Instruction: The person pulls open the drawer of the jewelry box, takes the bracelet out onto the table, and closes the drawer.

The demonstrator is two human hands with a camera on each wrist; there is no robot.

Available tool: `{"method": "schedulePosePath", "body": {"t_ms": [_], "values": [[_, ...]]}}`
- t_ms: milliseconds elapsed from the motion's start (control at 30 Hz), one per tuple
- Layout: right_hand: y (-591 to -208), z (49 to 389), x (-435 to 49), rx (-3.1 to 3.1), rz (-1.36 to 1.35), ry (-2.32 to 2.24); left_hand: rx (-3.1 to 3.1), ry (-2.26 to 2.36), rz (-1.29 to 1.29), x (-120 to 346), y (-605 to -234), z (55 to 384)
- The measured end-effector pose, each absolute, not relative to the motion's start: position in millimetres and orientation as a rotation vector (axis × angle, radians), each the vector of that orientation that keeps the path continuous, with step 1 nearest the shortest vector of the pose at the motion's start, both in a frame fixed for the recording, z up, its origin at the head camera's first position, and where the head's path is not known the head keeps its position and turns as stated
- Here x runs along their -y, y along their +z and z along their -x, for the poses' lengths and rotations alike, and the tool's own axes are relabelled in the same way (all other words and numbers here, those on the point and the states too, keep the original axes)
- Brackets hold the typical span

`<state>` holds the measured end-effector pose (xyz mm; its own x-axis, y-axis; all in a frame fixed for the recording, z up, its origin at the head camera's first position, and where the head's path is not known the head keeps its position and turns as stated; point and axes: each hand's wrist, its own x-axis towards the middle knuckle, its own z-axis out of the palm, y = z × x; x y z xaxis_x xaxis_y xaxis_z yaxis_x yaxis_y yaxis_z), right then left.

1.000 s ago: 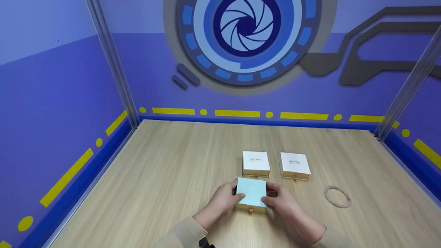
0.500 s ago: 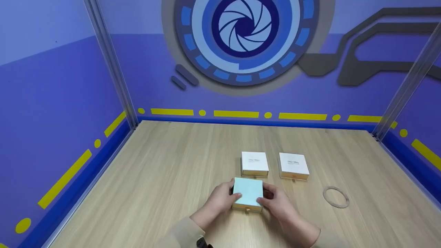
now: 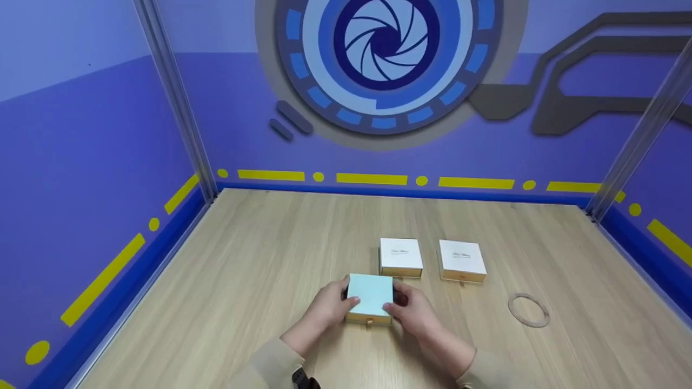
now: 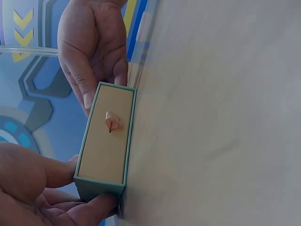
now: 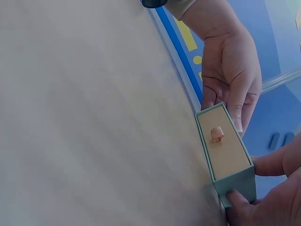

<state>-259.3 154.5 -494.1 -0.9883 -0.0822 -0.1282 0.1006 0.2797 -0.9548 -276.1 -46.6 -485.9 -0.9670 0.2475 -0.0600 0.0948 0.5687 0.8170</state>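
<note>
A pale mint-green square box with a tan drawer front (image 3: 371, 294) sits between the person's two hands, low over the light wood-grain bench (image 3: 270, 254) on the near side; whether its base touches the surface I cannot tell. Its plain top faces up, and the drawer front, framed by the green sleeve of the box, faces the person. A small copper-coloured pull tab (image 4: 112, 121) stands out from that front, and the drawer lies within the frame.

The left hand (image 3: 327, 307) grips the box's left side, thumb on the top near the edge, fingers down along the side. The right hand (image 3: 415, 312) grips the opposite side in the same way, its thumb at the near right part of the top. The hands are apart from each other, with the box between them.

Just beyond the box, a little to the right, lies a white-topped square box with a tan front (image 3: 400, 256). Well to the right of the green box is a second white-topped box (image 3: 461, 259), apart from the first; both tops bear small dark print, too small to read. Farther right, a thin greyish-brown circular ring (image 3: 529, 310) lies flat on the bench.
</note>
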Motion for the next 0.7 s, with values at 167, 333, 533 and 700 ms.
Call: {"method": "schedulePosePath", "body": {"t_ms": [167,333,533,700], "values": [[-495,268,-139,-2.392,0.04,-1.798,-2.632,1.35,-0.254,61,-485,283],[-495,278,-122,-2.459,0.096,-1.735,-2.632,1.362,-0.231,78,-484,292],[-493,294,-103,-2.443,0.041,-1.711,-2.597,1.441,-0.154,91,-486,306],[-493,312,-93,-2.463,0.015,-1.709,-2.604,1.493,-0.091,94,-488,322]]}}
